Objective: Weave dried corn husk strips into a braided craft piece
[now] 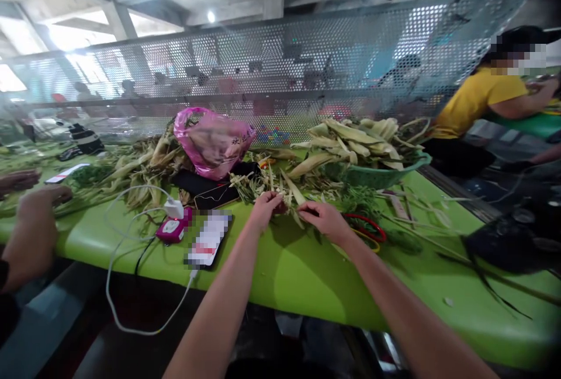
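Both of my arms reach out over a bright green table point(302, 268). My left hand point(265, 208) pinches a small dark piece together with pale dried leaf strips point(287, 189) at the middle of the table. My right hand point(325, 219) is closed on the same strips just to its right, fingertips almost meeting the left hand. More dried husks and leaf strips lie loose behind both hands.
A phone point(207, 240) on a white cable and a pink charger point(173, 228) lie left of my hands. Behind are a pink plastic bag point(213, 141), a green basket of husks point(372, 174), red and yellow rings point(370, 230), and a mesh screen. Other people work at both sides.
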Demonstrator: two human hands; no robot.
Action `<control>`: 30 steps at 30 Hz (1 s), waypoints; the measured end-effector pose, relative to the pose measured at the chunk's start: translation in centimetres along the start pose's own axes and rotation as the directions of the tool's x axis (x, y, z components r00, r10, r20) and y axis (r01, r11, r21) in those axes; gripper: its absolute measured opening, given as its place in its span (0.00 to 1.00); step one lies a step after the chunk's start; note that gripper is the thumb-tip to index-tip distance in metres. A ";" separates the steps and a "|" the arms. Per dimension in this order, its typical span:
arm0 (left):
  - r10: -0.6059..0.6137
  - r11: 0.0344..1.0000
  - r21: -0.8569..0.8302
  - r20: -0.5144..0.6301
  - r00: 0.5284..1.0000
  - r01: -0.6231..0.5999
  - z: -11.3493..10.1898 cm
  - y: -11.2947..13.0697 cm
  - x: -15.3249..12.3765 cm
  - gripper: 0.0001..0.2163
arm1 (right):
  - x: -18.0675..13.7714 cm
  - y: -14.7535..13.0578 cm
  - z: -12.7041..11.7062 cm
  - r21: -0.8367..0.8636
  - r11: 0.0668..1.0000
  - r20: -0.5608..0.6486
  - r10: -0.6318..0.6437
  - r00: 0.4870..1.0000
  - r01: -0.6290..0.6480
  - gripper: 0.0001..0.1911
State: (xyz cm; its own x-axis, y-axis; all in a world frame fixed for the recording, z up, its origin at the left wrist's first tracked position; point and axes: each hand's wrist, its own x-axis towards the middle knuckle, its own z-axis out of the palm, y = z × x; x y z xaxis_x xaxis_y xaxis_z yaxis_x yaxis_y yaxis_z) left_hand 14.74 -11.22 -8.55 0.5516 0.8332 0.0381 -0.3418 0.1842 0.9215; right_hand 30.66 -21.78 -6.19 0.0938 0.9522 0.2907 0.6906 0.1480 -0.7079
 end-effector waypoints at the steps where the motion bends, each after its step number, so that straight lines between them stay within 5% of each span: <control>1: 0.002 1.000 0.003 0.004 1.000 -0.002 0.0 0.0 0.0 0.20 | -0.1 0.0 -0.1 0.001 1.000 -0.005 0.003 1.000 -0.003 0.11; 16: 0.010 0.993 0.118 0.036 0.999 -0.014 -0.1 -1.1 1.2 0.23 | 0.2 1.2 -0.4 -0.060 0.997 0.026 0.054 0.998 -0.053 0.14; 30: -0.020 0.999 -0.033 0.022 1.000 0.021 0.5 1.0 -1.2 0.21 | -0.4 -0.7 -0.1 0.191 0.975 -0.027 0.119 0.992 -0.112 0.16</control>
State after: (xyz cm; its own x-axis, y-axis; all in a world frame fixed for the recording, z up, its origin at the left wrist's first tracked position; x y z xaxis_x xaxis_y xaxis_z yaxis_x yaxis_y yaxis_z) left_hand 14.13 -12.28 -7.52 0.5747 0.8179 0.0281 -0.3555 0.2187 0.9087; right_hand 30.20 -22.23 -5.78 0.1950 0.9555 0.2216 0.5261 0.0888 -0.8458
